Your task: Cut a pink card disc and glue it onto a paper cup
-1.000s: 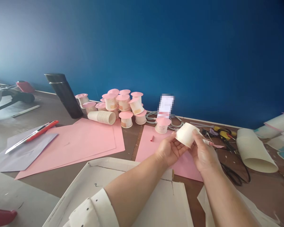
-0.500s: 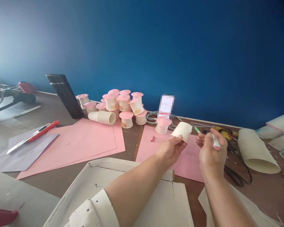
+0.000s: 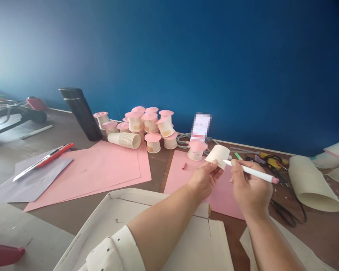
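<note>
We see the white paper cup (image 3: pixel 219 154) off the surface (image 3: pixel 155 184), over the pink sheet (image 3: pixel 175 177), with the far edge and its blue wall (image 3: pixel 214 75) beyond it. The left hand (image 3: pixel 205 178) holds it from below and from its left, the grip narrow around it, thumb on the side towards us. The cup tilts; its plain side is turned partly to us and partly to the right hand (image 3: pixel 252 188).

That hand is on the cup's right, its grip closed on a white marker (image 3: pixel 255 173). The marker's long axis runs across our view, slim tip pointing left at the cup, pink end out to the right and a little lower. The tip is right at the cup's side; we cannot tell whether it touches.

Nearer the surface's far edge, just left of the held cup, we see a pink-topped cup (image 3: pixel 197 152).
</note>
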Demonstrator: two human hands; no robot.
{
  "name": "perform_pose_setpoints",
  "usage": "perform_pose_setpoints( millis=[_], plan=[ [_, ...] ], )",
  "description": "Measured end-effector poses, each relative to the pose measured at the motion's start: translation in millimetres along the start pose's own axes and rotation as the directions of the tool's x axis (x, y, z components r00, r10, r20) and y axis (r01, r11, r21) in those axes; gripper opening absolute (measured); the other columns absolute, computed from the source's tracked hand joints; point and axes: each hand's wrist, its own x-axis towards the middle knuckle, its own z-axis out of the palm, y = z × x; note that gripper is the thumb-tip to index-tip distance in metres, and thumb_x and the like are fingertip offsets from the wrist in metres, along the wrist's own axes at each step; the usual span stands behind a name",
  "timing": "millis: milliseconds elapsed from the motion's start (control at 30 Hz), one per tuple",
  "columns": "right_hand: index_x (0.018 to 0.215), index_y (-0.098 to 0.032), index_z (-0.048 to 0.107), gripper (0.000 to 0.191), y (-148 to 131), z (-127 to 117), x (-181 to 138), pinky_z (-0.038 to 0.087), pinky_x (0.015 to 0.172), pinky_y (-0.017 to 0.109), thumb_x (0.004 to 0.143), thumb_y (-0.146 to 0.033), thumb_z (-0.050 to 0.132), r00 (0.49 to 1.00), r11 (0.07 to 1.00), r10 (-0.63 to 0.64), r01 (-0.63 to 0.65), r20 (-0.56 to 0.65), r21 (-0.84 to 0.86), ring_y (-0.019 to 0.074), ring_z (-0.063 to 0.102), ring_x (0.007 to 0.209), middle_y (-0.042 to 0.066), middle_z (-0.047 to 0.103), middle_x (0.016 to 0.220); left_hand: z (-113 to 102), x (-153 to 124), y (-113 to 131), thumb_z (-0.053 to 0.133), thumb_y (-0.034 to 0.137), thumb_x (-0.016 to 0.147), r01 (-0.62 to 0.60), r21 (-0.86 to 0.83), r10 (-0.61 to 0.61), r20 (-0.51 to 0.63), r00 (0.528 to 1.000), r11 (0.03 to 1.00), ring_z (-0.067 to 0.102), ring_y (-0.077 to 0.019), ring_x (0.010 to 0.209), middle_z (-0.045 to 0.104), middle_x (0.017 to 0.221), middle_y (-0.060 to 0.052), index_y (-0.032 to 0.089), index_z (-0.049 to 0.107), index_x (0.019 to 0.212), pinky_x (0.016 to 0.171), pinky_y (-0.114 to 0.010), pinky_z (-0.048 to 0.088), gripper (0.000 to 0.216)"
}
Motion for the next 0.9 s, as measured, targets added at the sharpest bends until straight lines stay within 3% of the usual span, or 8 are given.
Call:
perform_pose_setpoints(
  millis=[400, 633, 900],
  plan=[
    [0.086, -0.018, 0.069, 0.035, -1.7, 2.3, -0.4, 0.047, 0.062, 0.033, 0.091, -0.051, 0.057, 0.999, 0.994, -0.047, 0.046, -0.001, -0.100, 0.0211, 0.063, 0.058, 0.005, 0.066, 0.063, -0.9, -0.9, -1.0, 0.065, 0.014, 0.085, -0.015, 0.026, 0.014, 0.032, 0.999, 1.000, 0.068, -0.0162, 0.099, 0.073, 0.104, -0.010, 0.011, 0.072, 0.096, 0.106, -0.030, 0.046, 0.013],
    [0.086, -0.018, 0.069, 0.035, -2.3, 1.3, 0.7, 0.046, 0.061, 0.033, 0.090, -0.051, 0.057, 1.000, 0.995, 0.000, 0.001, 0.006, -0.096, 0.0215, 0.062, 0.057, 0.004, 0.065, 0.059, -3.5, 1.5, -3.1, 0.069, 0.015, 0.083, -0.028, 0.026, 0.027, 0.032, 0.999, 0.999, 0.068, -0.0167, 0.099, 0.073, 0.101, -0.009, 0.012, 0.072, 0.093, 0.106, -0.031, 0.047, 0.011],
    [0.090, -0.019, 0.070, 0.037, -3.9, 2.0, -1.5, 0.046, 0.061, 0.033, 0.091, -0.053, 0.055, 0.999, 0.997, 0.007, -0.004, 0.038, -0.074, 0.0218, 0.064, 0.058, 0.004, 0.067, 0.061, -1.5, 0.4, -1.0, 0.061, 0.012, 0.089, -0.018, 0.027, 0.019, -0.008, 1.000, 0.999, 0.068, -0.0130, 0.089, 0.073, 0.098, -0.009, 0.011, 0.072, 0.095, 0.096, -0.025, 0.052, 0.012]
  ],
)
